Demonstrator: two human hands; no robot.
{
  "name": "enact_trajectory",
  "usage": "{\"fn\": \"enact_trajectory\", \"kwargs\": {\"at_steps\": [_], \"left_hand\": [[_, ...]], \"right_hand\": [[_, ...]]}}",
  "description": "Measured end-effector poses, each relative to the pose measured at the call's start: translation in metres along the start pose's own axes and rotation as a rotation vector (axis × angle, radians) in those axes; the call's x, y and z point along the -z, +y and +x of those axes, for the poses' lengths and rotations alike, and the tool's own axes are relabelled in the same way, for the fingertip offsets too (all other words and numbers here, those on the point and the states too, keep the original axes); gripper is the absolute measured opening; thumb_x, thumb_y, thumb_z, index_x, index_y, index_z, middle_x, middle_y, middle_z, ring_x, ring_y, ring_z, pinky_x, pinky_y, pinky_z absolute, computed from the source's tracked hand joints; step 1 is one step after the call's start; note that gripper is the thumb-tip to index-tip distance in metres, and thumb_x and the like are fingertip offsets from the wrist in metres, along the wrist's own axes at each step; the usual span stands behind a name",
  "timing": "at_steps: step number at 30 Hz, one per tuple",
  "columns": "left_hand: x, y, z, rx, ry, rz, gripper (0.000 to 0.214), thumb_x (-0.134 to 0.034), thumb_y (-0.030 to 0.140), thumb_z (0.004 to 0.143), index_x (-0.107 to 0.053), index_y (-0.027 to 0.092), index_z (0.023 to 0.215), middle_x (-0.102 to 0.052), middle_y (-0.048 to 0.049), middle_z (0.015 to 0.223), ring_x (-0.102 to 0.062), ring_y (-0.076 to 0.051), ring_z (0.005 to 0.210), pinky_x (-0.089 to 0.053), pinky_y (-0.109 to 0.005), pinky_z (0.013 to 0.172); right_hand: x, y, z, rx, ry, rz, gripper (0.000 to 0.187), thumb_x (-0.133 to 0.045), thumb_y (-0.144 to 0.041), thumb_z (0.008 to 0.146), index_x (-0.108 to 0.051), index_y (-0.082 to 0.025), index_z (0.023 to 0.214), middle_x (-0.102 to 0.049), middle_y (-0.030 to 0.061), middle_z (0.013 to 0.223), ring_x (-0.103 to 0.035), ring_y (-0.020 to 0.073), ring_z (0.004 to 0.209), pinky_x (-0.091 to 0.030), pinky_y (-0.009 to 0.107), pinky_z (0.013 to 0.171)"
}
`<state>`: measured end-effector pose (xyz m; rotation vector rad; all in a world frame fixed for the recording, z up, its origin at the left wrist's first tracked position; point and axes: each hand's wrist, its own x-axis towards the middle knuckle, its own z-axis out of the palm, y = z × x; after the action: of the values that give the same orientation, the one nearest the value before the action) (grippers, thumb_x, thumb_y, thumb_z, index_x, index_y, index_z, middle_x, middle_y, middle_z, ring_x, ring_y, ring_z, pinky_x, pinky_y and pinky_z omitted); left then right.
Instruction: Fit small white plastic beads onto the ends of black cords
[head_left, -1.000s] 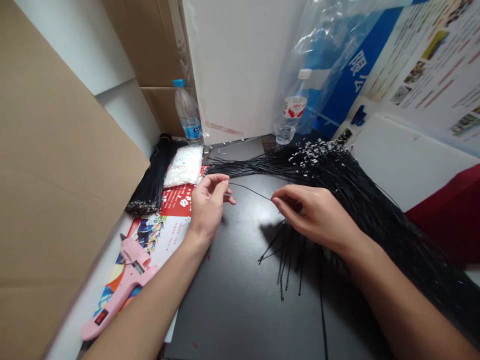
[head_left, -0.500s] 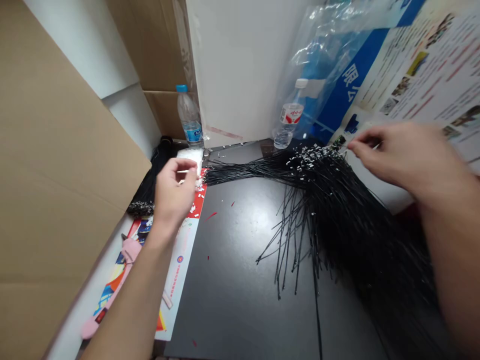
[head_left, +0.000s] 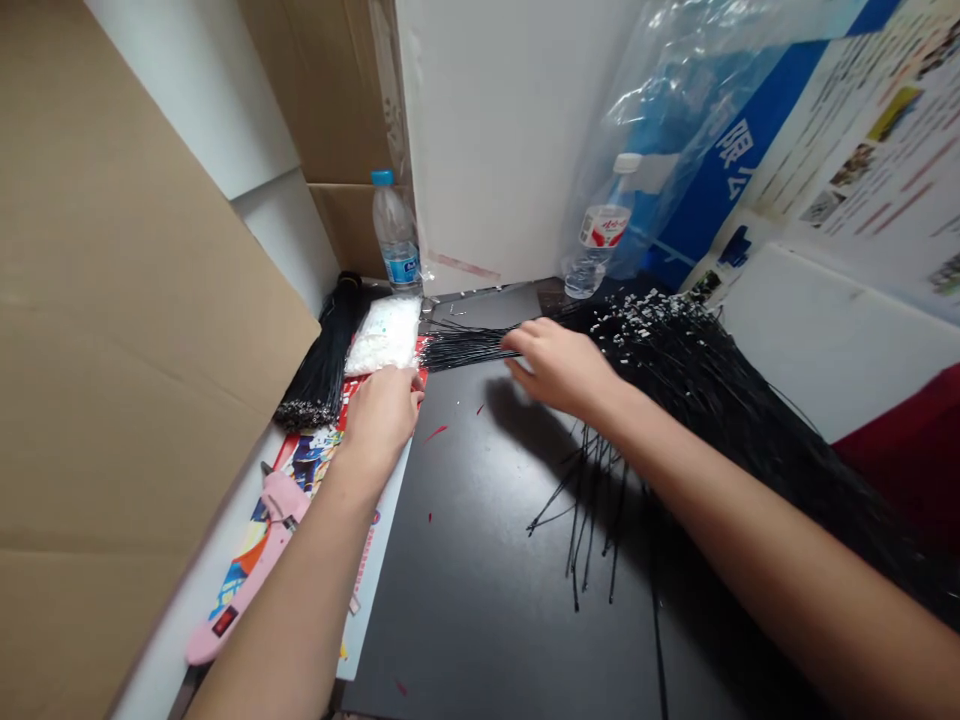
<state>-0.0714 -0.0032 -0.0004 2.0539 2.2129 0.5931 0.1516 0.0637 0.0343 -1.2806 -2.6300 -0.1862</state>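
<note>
From the head camera, two hands and two masses of wire are in view. The right hand sits just past centre at about 1 o'clock, its fingers stretched out and slightly curled over the narrow neck of the large sheaf of thin black wires. They touch the strands, but I can't tell whether they grip any. The left hand is at about 11 o'clock, its fingers curled down at the lower edge of the bag of white granules; whether they hold anything is hidden.

The sheaf fans out from 1 to 4 o'clock, with white bits on many tips and a loose fringe hanging over the black tabletop. The smaller bundle of black wires lies tighter at 10 o'clock. Judging by how they lie, one bundle looks gathered, while most wires are loose and too many to count.

Also there: two water bottles, one pink glue gun at 8 o'clock.
</note>
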Motion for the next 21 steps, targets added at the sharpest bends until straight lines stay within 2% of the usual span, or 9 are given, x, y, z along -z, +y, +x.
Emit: {"fn": "enact_trajectory", "kwargs": {"at_steps": [2,5,7,11,16,18,21], "left_hand": [[0.002,0.001,0.0,-0.001,0.001,0.04,0.012,-0.062,0.022,0.082,-0.072,0.024,0.075,-0.07,-0.0095,0.076,-0.065,-0.026,0.068,-0.046,-0.036,0.064],[0.005,0.005,-0.001,-0.004,0.019,0.092,0.013,-0.059,0.025,0.085,-0.072,0.023,0.081,-0.071,-0.0127,0.089,-0.066,-0.028,0.073,-0.047,-0.037,0.065],[0.008,0.009,-0.002,0.003,0.029,0.099,0.017,-0.055,0.026,0.088,-0.072,0.021,0.087,-0.07,-0.015,0.094,-0.067,-0.031,0.077,-0.048,-0.039,0.066],[0.012,0.017,-0.004,0.001,0.066,0.03,0.018,-0.053,0.022,0.09,-0.071,0.021,0.092,-0.071,-0.0136,0.091,-0.067,-0.029,0.079,-0.049,-0.039,0.072],[0.013,0.022,-0.004,0.0,0.078,-0.087,0.018,-0.053,0.019,0.09,-0.071,0.02,0.091,-0.073,-0.0128,0.086,-0.066,-0.029,0.081,-0.05,-0.041,0.079],[0.012,0.023,-0.005,-0.014,0.092,-0.2,0.017,-0.055,0.018,0.088,-0.072,0.021,0.089,-0.073,-0.0109,0.083,-0.068,-0.029,0.081,-0.05,-0.04,0.082],[0.008,0.028,-0.005,-0.026,0.074,-0.515,0.016,-0.059,0.018,0.085,-0.075,0.021,0.089,-0.073,-0.006,0.078,-0.068,-0.023,0.07,-0.053,-0.035,0.074]], "right_hand": [[-0.012,-0.026,0.021,0.087,-0.027,0.011,0.023,-0.05,-0.021,0.095,-0.067,-0.017,0.11,-0.069,0.0118,0.109,-0.059,0.0249,0.101,-0.044,0.031,0.07],[-0.029,-0.046,0.044,0.124,-0.018,0.033,0.025,-0.048,-0.021,0.096,-0.066,-0.019,0.113,-0.067,0.0108,0.112,-0.057,0.0242,0.102,-0.042,0.03,0.066],[-0.037,-0.05,0.052,0.129,-0.019,0.052,0.024,-0.046,-0.022,0.098,-0.068,-0.021,0.108,-0.067,0.0095,0.109,-0.057,0.0237,0.1,-0.039,0.029,0.063],[-0.044,-0.048,0.055,0.122,-0.006,0.061,0.028,-0.042,-0.023,0.1,-0.07,-0.021,0.098,-0.069,0.0085,0.103,-0.057,0.0223,0.097,-0.035,0.028,0.059],[-0.051,-0.046,0.051,0.129,0.01,0.081,0.027,-0.042,-0.022,0.099,-0.069,-0.018,0.095,-0.069,0.0101,0.102,-0.056,0.0231,0.098,-0.038,0.028,0.062],[-0.049,-0.048,0.05,0.111,0.088,0.167,0.025,-0.044,-0.025,0.099,-0.066,-0.018,0.093,-0.069,0.01,0.103,-0.055,0.023,0.101,-0.043,0.028,0.067],[-0.023,-0.053,0.048,-0.072,0.416,0.434,0.017,-0.044,-0.023,0.1,-0.059,-0.018,0.096,-0.068,0.0088,0.103,-0.056,0.0184,0.103,-0.048,0.026,0.08]]}}
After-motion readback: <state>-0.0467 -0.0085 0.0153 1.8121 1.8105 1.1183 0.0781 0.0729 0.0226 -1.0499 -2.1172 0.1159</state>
